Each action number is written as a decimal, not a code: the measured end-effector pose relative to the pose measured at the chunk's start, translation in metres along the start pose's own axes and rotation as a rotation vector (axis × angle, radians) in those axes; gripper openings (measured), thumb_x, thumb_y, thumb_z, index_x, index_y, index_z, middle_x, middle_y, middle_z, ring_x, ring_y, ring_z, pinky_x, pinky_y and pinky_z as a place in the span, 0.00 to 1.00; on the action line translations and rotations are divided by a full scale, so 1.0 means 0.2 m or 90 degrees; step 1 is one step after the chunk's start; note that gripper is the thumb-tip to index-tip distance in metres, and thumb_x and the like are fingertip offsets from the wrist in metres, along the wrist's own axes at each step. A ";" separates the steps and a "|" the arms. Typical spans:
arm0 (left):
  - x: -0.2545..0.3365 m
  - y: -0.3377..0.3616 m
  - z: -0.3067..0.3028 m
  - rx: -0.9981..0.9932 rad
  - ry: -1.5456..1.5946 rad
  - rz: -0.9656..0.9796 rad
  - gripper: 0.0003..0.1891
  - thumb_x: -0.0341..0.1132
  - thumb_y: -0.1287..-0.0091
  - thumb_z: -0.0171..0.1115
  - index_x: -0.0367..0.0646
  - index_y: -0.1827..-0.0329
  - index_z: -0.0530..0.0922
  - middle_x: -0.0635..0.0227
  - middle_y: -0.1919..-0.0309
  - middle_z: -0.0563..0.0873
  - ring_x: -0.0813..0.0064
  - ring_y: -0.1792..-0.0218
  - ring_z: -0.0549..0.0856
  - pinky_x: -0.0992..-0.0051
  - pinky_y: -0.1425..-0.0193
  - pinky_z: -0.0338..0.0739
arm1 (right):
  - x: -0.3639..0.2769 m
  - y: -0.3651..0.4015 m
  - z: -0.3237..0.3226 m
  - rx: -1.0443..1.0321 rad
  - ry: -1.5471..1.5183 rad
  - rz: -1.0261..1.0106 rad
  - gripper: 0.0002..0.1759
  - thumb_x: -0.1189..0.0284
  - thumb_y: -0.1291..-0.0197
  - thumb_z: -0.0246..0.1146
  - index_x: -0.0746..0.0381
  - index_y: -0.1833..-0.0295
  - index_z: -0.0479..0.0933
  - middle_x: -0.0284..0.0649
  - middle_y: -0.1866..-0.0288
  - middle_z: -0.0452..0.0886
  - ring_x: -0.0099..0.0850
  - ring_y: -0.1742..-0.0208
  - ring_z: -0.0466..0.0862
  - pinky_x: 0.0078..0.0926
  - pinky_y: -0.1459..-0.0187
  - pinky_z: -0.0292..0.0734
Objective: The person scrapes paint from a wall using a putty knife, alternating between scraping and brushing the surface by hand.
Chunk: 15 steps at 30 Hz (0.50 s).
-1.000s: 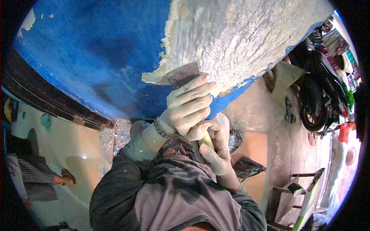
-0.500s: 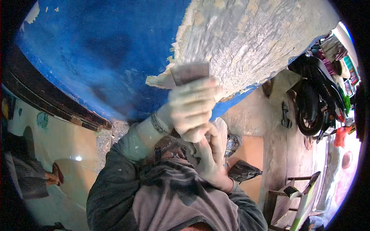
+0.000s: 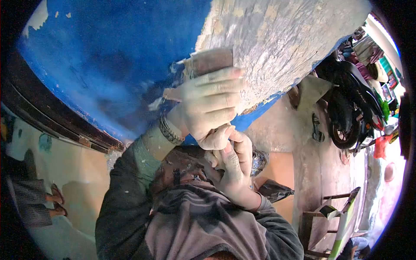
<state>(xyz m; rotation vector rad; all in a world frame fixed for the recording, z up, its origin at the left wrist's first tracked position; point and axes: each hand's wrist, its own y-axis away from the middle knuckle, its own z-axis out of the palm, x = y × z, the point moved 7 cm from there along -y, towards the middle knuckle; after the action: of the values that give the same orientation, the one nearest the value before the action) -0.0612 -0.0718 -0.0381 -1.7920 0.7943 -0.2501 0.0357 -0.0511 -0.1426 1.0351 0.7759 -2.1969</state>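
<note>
My left hand (image 3: 212, 99), dusty pale and with a bracelet at the wrist, is wrapped round a paint scraper (image 3: 212, 62). Its wide dull blade lies at the border between blue paint (image 3: 121, 47) and bare whitish plaster (image 3: 268, 43) on the wall. Just below, my right hand (image 3: 237, 162) is closed against the lower end of my left fist, with its thumb pointing up. Both hands hide the scraper's handle. Loosened paint flakes (image 3: 172, 94) stick out beside my left hand.
A dark frame (image 3: 52, 112) edges the wall at left, with a person's sandalled feet (image 3: 56, 201) beyond. At right are a black motorcycle (image 3: 351, 99), a sandal (image 3: 317, 128) and a wooden frame piece (image 3: 331, 216). A black plastic bag (image 3: 275, 190) lies near my right forearm.
The scraper and both hands have moved up along the paint edge. More paint has come loose left of the blade. The person at left now shows both feet.
</note>
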 end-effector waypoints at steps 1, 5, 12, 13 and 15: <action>0.00 0.02 0.01 -0.004 0.014 -0.022 0.16 0.40 0.44 0.48 0.37 0.82 0.73 0.60 0.73 0.82 0.55 0.58 0.87 0.51 0.43 0.77 | 0.00 0.00 0.00 -0.019 0.048 -0.009 0.18 0.70 0.29 0.48 0.68 0.39 0.66 0.41 0.56 0.72 0.23 0.65 0.71 0.19 0.67 0.68; 0.04 0.07 0.07 0.012 0.015 -0.044 0.14 0.38 0.49 0.49 0.38 0.84 0.74 0.60 0.76 0.82 0.55 0.58 0.87 0.54 0.42 0.77 | -0.06 0.02 0.00 0.038 0.185 -0.082 0.15 0.72 0.32 0.49 0.67 0.46 0.73 0.41 0.60 0.73 0.30 0.66 0.73 0.37 0.62 0.70; 0.00 -0.06 0.00 -0.025 0.012 -0.030 0.13 0.39 0.52 0.49 0.38 0.83 0.73 0.60 0.74 0.81 0.56 0.61 0.87 0.51 0.43 0.78 | -0.01 0.04 0.05 -0.034 -0.117 0.066 0.18 0.70 0.29 0.50 0.63 0.37 0.64 0.38 0.62 0.74 0.22 0.67 0.71 0.22 0.65 0.68; 0.02 0.02 0.03 0.002 0.033 -0.047 0.13 0.38 0.52 0.49 0.38 0.85 0.73 0.61 0.75 0.81 0.56 0.61 0.86 0.52 0.42 0.77 | 0.01 0.06 0.02 -0.009 -0.041 0.054 0.18 0.72 0.28 0.48 0.65 0.35 0.63 0.35 0.62 0.74 0.20 0.66 0.70 0.19 0.63 0.67; 0.05 0.12 0.09 0.001 0.049 -0.063 0.13 0.38 0.52 0.49 0.38 0.86 0.72 0.60 0.76 0.81 0.56 0.60 0.87 0.52 0.41 0.77 | 0.05 0.06 -0.03 0.012 0.029 0.039 0.19 0.74 0.27 0.46 0.67 0.34 0.61 0.33 0.62 0.73 0.18 0.65 0.69 0.16 0.60 0.66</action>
<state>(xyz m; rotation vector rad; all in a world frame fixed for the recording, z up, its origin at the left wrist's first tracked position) -0.0536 -0.0691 -0.0685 -1.8306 0.7608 -0.3869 0.0420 -0.0587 -0.1566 1.1067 0.7355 -2.1393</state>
